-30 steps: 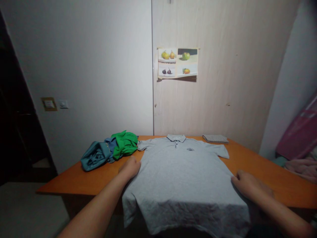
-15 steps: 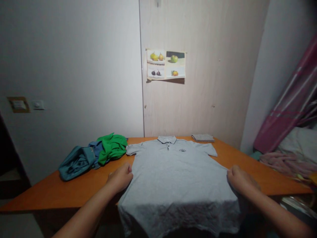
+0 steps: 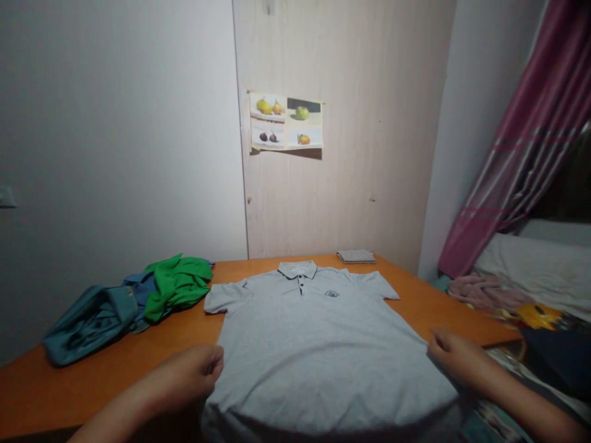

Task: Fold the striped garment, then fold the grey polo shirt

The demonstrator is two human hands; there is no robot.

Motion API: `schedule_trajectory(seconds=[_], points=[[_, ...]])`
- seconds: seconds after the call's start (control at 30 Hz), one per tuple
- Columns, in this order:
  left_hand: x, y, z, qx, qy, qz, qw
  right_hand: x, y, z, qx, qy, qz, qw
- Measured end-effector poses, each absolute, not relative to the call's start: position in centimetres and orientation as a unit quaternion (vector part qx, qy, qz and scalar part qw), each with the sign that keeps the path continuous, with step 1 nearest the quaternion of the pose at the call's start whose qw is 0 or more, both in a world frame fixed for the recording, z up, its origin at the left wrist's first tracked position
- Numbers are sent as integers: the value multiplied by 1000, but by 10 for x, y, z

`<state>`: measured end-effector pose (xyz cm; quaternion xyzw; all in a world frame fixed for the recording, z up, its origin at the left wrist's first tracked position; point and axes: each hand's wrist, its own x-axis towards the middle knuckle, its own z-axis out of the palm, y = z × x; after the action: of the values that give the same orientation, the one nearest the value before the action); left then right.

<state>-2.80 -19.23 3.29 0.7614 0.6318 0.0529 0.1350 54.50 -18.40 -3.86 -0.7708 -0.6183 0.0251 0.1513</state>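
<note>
A light grey polo shirt (image 3: 323,344) lies face up on the orange table (image 3: 443,307), its dark-edged collar toward the wall and its lower part hanging over the near edge. My left hand (image 3: 203,369) is closed on the shirt's left side edge. On the opposite side edge, my right hand (image 3: 446,347) is also closed, gripping the cloth. Between the two hands the fabric is drawn out, with a broad curved fold across it. Both sleeves lie spread out to the sides.
Left of the shirt sit a bunched green garment (image 3: 180,283) and a blue-teal garment (image 3: 92,320). A small checkered folded item (image 3: 355,256) lies at the table's back edge. At right are a pink curtain (image 3: 494,166) and a pink cloth (image 3: 489,292).
The view has turned right and come closer to the table. Both hands still grip the shirt's sides, and its front now shows a raised curved fold.
</note>
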Motion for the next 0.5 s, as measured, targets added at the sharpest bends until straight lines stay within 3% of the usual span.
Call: schedule_trajectory(seconds=[0.13,0.33,0.5], points=[[-26,-184,48,783,606,3,138,542,-190,-28,-755,-635,23,161],[29,-141,53,830,541,126,61,479,-163,7,-700,-682,15,210],[76,-121,30,842,524,122,43,421,-133,-3,-639,-730,38,240]])
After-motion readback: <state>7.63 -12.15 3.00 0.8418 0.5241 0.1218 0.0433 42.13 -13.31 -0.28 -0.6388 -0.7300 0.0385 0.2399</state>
